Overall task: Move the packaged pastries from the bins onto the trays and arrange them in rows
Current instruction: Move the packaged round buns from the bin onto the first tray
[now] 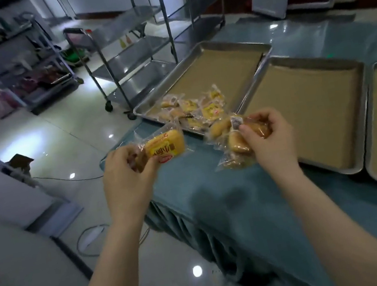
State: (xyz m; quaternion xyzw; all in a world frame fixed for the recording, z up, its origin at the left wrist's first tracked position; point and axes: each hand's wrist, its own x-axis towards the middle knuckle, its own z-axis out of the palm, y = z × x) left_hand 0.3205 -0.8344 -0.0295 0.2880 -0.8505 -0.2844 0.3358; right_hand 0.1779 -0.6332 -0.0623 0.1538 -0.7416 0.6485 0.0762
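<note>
My left hand (126, 174) grips yellow-labelled packaged pastries (165, 147) above the table's left corner. My right hand (268, 135) holds a bunch of clear-wrapped pastries (232, 141) that dangle over the blue cloth, just in front of the left tray. That left metal tray (229, 46), lined with brown paper, has a loose heap of several packaged pastries (198, 109) at its near end. A middle tray (352, 64) and a right tray (374, 173) hold only brown paper.
The trays lie on a table covered in blue cloth (215, 200). Steel trolleys (120, 55) stand on the glossy floor beyond the table's left end. Shelving with goods (13, 71) is at far left, and a cable (89, 241) trails on the floor.
</note>
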